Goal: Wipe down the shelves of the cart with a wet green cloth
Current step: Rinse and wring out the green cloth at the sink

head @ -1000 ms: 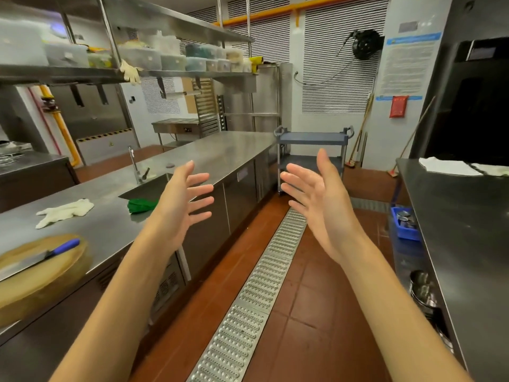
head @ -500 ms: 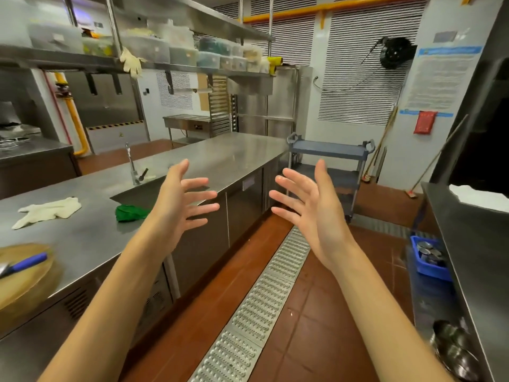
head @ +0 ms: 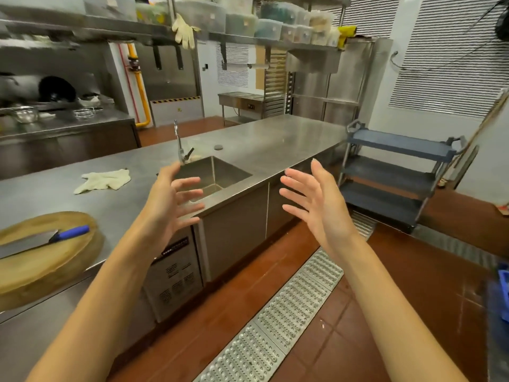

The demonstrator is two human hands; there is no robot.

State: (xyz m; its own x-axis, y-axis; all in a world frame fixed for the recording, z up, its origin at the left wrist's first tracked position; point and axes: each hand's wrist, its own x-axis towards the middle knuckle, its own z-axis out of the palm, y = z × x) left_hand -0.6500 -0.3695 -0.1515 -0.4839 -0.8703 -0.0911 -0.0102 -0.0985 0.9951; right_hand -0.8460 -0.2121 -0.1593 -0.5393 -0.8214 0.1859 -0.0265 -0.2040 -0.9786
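Observation:
The grey-blue three-shelf cart (head: 396, 172) stands at the far end of the steel counter, by the right wall. Both of my hands are raised in front of me with fingers spread, holding nothing. My left hand (head: 172, 198) hovers over the near edge of the sink (head: 217, 172) and hides the spot where the green cloth lay; no green cloth shows now. My right hand (head: 316, 199) is over the counter's front, left of the cart and well short of it.
The long steel counter (head: 275, 142) carries a tap (head: 179, 144), a white glove (head: 106, 180) and a round wooden board (head: 41, 257) with a blue-handled knife (head: 52, 237). A metal drain grate (head: 278, 321) runs along the red tiled floor. A blue crate (head: 503, 282) sits at the right edge.
My view has swung left and closer to the counter, bringing the sink under my left hand. The green cloth, visible beside that hand earlier, is now hidden. Both hands stay spread and empty.

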